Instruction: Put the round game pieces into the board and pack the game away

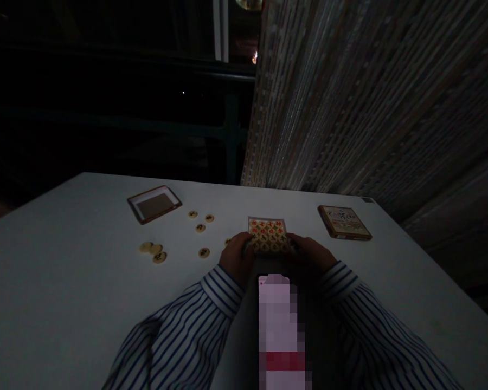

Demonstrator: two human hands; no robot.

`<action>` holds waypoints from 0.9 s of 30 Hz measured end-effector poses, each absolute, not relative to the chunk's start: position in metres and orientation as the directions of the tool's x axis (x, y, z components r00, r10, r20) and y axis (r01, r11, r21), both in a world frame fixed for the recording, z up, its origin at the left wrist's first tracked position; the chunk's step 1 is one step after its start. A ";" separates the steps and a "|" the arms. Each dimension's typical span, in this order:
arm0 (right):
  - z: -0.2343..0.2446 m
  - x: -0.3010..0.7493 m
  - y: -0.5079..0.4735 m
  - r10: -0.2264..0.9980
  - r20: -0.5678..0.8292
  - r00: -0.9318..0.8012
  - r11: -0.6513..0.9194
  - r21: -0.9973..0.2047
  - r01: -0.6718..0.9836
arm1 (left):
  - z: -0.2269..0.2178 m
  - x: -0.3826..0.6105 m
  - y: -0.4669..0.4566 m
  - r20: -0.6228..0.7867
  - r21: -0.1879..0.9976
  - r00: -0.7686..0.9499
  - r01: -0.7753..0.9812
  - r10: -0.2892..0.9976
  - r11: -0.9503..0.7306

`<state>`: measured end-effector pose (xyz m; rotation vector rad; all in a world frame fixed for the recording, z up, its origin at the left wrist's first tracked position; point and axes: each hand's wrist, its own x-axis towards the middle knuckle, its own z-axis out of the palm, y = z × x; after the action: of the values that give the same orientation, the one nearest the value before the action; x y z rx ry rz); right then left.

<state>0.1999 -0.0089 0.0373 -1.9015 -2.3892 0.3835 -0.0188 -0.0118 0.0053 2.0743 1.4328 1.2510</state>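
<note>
A clear plastic tray [267, 220] filled with rows of round Chinese chess pieces [264, 231] is between my two hands. Red characters mark the far rows and dark ones the near rows. My left hand [239, 255] grips the tray's left side, fingers closed along its edge. On the opposite side, my right hand [312, 251] holds the right edge. Just beyond the left hand, one loose piece [227, 242] is partly covered. More loose pieces [204, 253] lie on the table to the left, with several others [156, 249] grouped farther left.
The white table [85, 292] carries an open shallow box part [154, 204] at back left and a printed box [344, 222] at right. A lit phone [274, 314], mostly pixelated, lies nearest me. Behind the table hangs a string curtain [329, 97]; the room is dim.
</note>
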 end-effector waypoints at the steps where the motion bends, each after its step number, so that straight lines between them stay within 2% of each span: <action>1: 0.036 0.201 -0.009 0.967 -0.089 -0.239 0.213 -0.234 0.949 | 0.006 -0.019 -0.012 0.480 0.677 0.112 0.584 0.870 -0.449; 5: 0.032 0.203 -0.010 0.969 0.015 -0.248 0.242 -0.291 0.926 | 0.012 -0.019 -0.013 0.509 0.681 0.098 0.561 0.855 -0.470; 8: 0.030 0.204 -0.012 0.962 0.159 -0.224 0.266 -0.341 0.902 | 0.018 -0.021 -0.015 0.526 0.692 0.079 0.539 0.847 -0.480; 15: 0.039 0.206 -0.014 0.883 0.408 -0.233 0.369 -0.293 0.882 | 0.032 -0.047 -0.023 0.495 0.744 0.050 0.491 0.868 -0.453; 19: 0.048 0.198 -0.012 0.855 0.451 -0.258 0.411 -0.285 0.866 | 0.049 -0.078 -0.030 0.429 0.795 0.037 0.460 0.903 -0.396; 27: 0.080 0.157 -0.003 0.791 0.428 -0.437 0.555 -0.203 0.807 | 0.070 -0.156 -0.027 0.342 0.848 -0.147 0.473 0.928 -0.238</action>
<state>0.1566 -0.0027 0.0805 -1.2880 -2.3147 -0.0437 -0.1556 -0.0271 0.0698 1.6824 1.5765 1.3621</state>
